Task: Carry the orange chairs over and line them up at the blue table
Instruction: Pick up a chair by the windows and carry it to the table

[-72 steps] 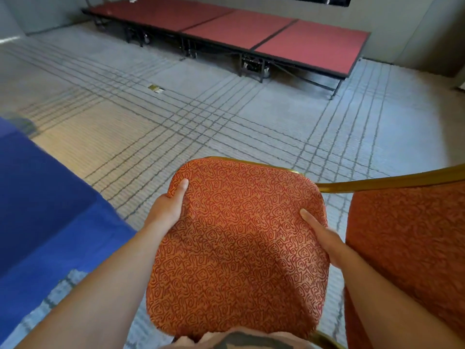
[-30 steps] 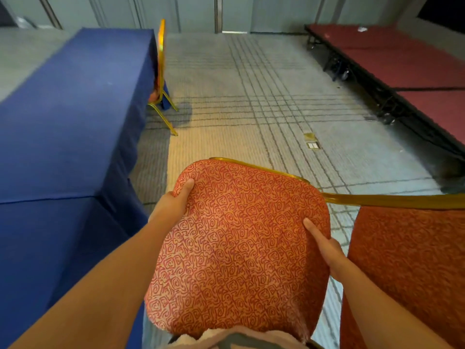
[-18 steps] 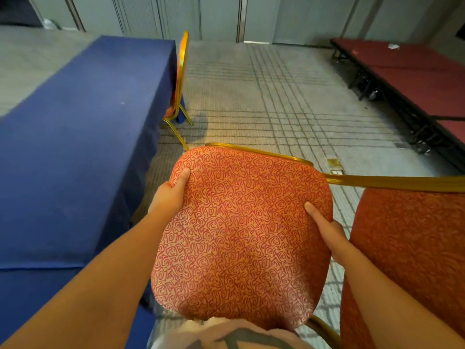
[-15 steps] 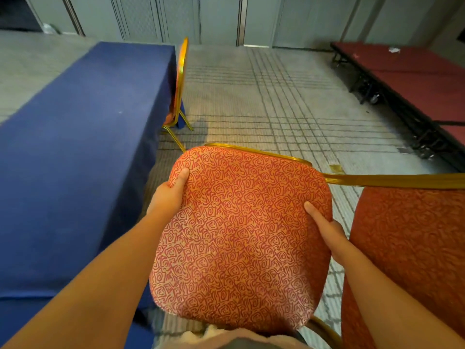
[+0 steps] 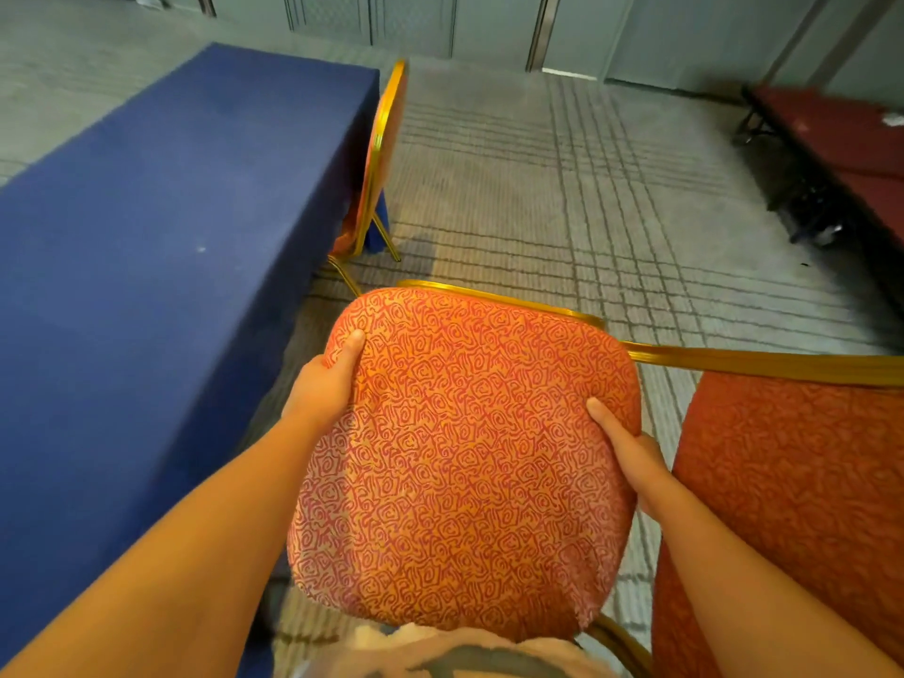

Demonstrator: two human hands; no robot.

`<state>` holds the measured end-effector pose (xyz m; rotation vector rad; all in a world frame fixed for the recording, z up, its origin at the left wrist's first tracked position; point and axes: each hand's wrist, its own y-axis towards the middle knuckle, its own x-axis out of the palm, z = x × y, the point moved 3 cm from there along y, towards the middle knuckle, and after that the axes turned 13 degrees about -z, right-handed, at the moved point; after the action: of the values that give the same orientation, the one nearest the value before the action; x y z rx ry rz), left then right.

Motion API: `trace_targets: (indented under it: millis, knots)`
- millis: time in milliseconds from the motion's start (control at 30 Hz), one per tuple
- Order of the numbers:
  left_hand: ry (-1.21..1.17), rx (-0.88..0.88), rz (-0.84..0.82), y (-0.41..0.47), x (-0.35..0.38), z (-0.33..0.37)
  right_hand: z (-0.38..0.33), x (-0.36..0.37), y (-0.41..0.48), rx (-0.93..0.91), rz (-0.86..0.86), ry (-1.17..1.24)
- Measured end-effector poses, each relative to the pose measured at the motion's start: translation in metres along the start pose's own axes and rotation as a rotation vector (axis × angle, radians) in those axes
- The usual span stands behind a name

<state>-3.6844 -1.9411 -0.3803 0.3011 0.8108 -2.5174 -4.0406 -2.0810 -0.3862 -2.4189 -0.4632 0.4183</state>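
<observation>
While carried, the orange patterned, gold-framed chair (image 5: 460, 457) hangs just beside the long blue-clothed table (image 5: 161, 227).
Left hand (image 5: 323, 384) and right hand (image 5: 631, 447) grip opposite cushion edges, thumbs on top; better keep it level and set it beside the far orange chair (image 5: 384, 149).

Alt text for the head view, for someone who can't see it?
The left hand and right hand grip opposite sides of an orange chair seat, held in front of the person. A blue table runs along the left, with another orange chair at its far end.
</observation>
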Motion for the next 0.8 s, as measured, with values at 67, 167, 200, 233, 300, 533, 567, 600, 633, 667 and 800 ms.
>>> trace_targets:
  millis: [67, 167, 200, 233, 300, 533, 567, 600, 633, 667, 800]
  knots:
    - [-0.042, -0.025, 0.033, 0.034, 0.004, 0.017, -0.034, -0.004, 0.039, -0.008, -0.039, -0.022]
    - [-0.061, -0.064, 0.062, 0.074, 0.002, 0.04, -0.072, -0.002, 0.088, -0.013, -0.072, -0.038]
    - [-0.064, -0.076, 0.068, 0.089, 0.0, 0.046, -0.081, 0.0, 0.105, -0.006, -0.073, -0.038]
    - [-0.065, -0.083, 0.069, 0.102, -0.002, 0.052, -0.09, 0.002, 0.118, 0.002, -0.075, -0.034]
    - [-0.046, -0.103, 0.058, 0.131, -0.007, 0.064, -0.103, 0.008, 0.147, 0.023, -0.069, -0.026]
    - [-0.046, -0.184, 0.005, 0.245, -0.022, 0.083, -0.138, 0.042, 0.246, 0.136, -0.055, -0.046]
    - [-0.054, -0.191, 0.0, 0.258, -0.025, 0.083, -0.145, 0.049, 0.254, 0.149, -0.069, -0.039]
    - [-0.065, -0.197, 0.002, 0.273, -0.027, 0.083, -0.15, 0.056, 0.268, 0.153, -0.073, -0.032]
    - [-0.067, -0.211, 0.01, 0.291, -0.03, 0.082, -0.155, 0.063, 0.285, 0.16, -0.071, -0.029]
    - [-0.071, -0.227, 0.01, 0.307, -0.032, 0.079, -0.156, 0.069, 0.301, 0.163, -0.063, -0.034]
    - [-0.077, -0.294, -0.014, 0.356, -0.033, 0.067, -0.157, 0.09, 0.349, 0.206, -0.087, -0.051]
